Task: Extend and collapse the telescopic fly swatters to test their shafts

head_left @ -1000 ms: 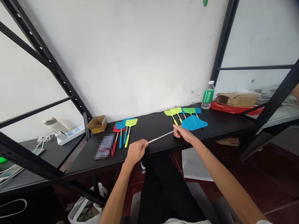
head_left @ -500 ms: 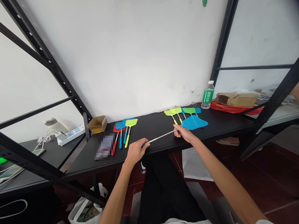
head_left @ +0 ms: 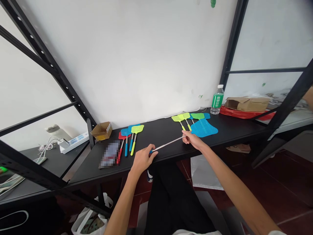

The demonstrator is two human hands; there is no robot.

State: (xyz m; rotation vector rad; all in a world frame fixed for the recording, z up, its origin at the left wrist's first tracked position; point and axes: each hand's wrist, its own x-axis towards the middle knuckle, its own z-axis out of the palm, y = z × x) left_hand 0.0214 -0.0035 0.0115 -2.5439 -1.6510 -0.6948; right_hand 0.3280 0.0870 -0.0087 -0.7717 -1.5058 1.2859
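Note:
A blue fly swatter [head_left: 204,128] with a thin metal rod stretches between my two hands over the front part of the black tabletop. My left hand [head_left: 143,158] is closed round its blue handle end, most of which the palm hides. At the other end, my right hand [head_left: 192,138] pinches the rod close to the swatter's blue mesh head. Behind my right hand lie several fly swatters [head_left: 186,116] in yellow-green, green and blue. Left of my left hand, a second group has a red swatter [head_left: 120,153], blue swatters [head_left: 126,143] and a yellow-green swatter [head_left: 135,138].
A small open cardboard box [head_left: 101,131] stands at the tabletop's left back. A pixelated flat item [head_left: 109,155] lies before it. A water bottle [head_left: 217,100] stands at the right back, beside a carton [head_left: 246,104] on red plastic. Black metal posts [head_left: 234,42] frame both sides.
My left thumb and fingers have shifted on the grip, and a bit of the blue handle shows now. The swatter's head has turned slightly, showing more of its face. My right hand has hardly moved.

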